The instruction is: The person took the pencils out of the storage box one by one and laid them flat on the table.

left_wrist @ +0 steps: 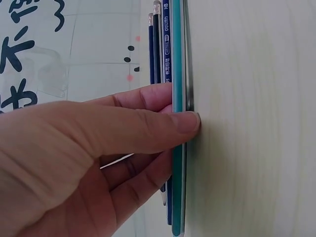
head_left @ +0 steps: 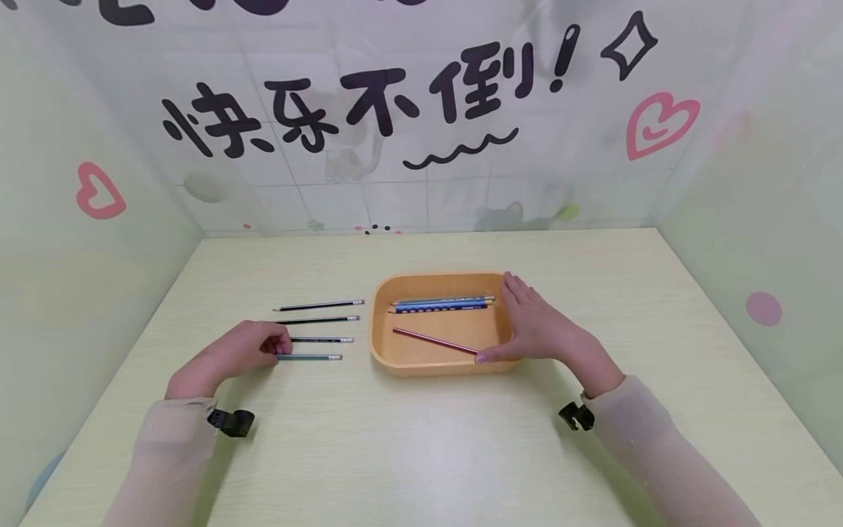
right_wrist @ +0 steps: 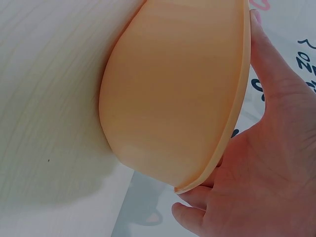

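Head view: across a pale wood-grain table (head_left: 421, 446), at its middle, an orange, rounded rectangular plastic tray (head_left: 435, 369); spread over its right end and touching the rim, the right hand (head_left: 545, 326); at left, the left hand (head_left: 245, 350), pinching a slim teal pencil (head_left: 306, 357); just beyond, three dark pencils (head_left: 319, 304); within the tray, blue pencils (head_left: 437, 308) far, one dark-red pencil (head_left: 435, 341) near.

I count one tray (head_left: 428, 368), four pencils (head_left: 319, 305) beside it, one red pencil (head_left: 435, 341) and at least two blue pencils (head_left: 437, 309) inside.
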Demonstrator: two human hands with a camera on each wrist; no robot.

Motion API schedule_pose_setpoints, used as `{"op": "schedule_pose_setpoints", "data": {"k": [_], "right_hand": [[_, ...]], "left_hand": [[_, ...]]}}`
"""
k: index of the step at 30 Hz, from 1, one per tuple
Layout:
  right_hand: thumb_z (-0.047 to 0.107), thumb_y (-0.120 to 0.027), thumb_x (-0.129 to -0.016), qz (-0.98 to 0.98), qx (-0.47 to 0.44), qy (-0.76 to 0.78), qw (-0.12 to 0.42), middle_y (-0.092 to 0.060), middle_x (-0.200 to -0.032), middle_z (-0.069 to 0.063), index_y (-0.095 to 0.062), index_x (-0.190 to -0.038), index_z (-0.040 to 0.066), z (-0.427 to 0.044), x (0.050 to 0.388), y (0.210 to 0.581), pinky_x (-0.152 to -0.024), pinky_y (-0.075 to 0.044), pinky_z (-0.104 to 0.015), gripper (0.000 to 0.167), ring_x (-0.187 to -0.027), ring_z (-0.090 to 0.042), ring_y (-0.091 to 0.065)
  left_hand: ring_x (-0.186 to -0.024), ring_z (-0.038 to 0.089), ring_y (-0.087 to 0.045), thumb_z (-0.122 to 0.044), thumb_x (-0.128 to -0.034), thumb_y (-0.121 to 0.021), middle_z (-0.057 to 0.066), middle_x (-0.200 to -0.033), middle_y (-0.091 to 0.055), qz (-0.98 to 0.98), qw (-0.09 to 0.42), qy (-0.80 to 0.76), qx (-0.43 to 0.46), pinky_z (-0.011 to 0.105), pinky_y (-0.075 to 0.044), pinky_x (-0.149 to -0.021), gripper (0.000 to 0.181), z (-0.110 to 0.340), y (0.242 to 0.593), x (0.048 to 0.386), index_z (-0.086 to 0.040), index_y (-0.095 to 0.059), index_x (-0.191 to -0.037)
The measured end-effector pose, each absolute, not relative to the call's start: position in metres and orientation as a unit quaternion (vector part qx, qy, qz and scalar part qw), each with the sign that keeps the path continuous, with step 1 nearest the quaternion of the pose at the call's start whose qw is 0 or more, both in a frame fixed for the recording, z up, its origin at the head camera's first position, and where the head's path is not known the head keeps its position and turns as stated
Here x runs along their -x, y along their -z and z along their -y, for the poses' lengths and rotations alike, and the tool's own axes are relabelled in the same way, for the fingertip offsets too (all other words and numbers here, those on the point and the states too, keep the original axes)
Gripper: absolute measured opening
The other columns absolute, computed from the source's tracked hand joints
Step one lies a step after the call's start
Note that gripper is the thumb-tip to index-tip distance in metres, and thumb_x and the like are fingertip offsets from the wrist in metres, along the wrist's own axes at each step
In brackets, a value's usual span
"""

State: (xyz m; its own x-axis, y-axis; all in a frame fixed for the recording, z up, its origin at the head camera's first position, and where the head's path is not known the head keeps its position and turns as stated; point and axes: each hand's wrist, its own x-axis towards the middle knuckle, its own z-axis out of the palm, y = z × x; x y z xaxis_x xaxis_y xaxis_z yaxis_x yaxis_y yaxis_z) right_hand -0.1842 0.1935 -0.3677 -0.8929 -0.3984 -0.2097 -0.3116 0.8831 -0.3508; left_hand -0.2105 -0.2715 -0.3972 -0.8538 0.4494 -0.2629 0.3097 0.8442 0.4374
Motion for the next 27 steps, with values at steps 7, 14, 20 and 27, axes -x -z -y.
{"op": "schedule_pose_setpoints", "data": {"k": [7,14,20,27], "right_hand": [[0.07,-0.073,-0.073,-0.96,0.186,0.155,0.14,0.001,-0.165,-0.027,-0.007,-0.154,-0.011,-0.193,0.184,0.368,-0.125,-0.01,-0.054,0.133,-0.155,-0.041,-0.001],[0.069,-0.074,-0.073,-0.959,0.185,0.161,0.142,0.003,-0.165,-0.027,-0.007,-0.154,-0.011,-0.193,0.185,0.368,-0.125,-0.009,-0.055,0.132,-0.155,-0.04,0.0],[0.069,-0.074,-0.073,-0.959,0.183,0.162,0.144,0.005,-0.165,-0.025,-0.006,-0.154,-0.01,-0.193,0.185,0.368,-0.125,-0.009,-0.054,0.133,-0.155,-0.04,0.001],[0.069,-0.074,-0.073,-0.959,0.184,0.163,0.144,0.005,-0.165,-0.026,-0.005,-0.154,-0.011,-0.192,0.184,0.368,-0.125,-0.009,-0.055,0.134,-0.155,-0.04,0.001]], "left_hand": [[-0.079,0.015,-0.052,0.008,-0.0831,-0.069,0.001,-0.085,-0.061,-0.945,0.178,-0.191,-0.199,0.03,-0.047,-0.071,0.02,0.271,0.398,0.21,-0.01,-0.065,-0.089],[-0.078,0.013,-0.052,-0.002,-0.084,-0.073,0.0,-0.085,-0.063,-0.944,0.164,-0.201,-0.203,0.027,-0.047,-0.07,0.012,0.27,0.396,0.209,-0.01,-0.066,-0.089],[-0.077,0.011,-0.052,-0.01,-0.0849,-0.075,-0.001,-0.085,-0.064,-0.943,0.154,-0.21,-0.207,0.024,-0.047,-0.069,0.01,0.267,0.392,0.208,-0.01,-0.067,-0.091],[-0.079,0.009,-0.055,-0.017,-0.087,-0.074,-0.004,-0.086,-0.065,-0.941,0.14,-0.211,-0.226,0.026,-0.049,-0.072,0.008,0.259,0.382,0.207,-0.013,-0.068,-0.091]]}}
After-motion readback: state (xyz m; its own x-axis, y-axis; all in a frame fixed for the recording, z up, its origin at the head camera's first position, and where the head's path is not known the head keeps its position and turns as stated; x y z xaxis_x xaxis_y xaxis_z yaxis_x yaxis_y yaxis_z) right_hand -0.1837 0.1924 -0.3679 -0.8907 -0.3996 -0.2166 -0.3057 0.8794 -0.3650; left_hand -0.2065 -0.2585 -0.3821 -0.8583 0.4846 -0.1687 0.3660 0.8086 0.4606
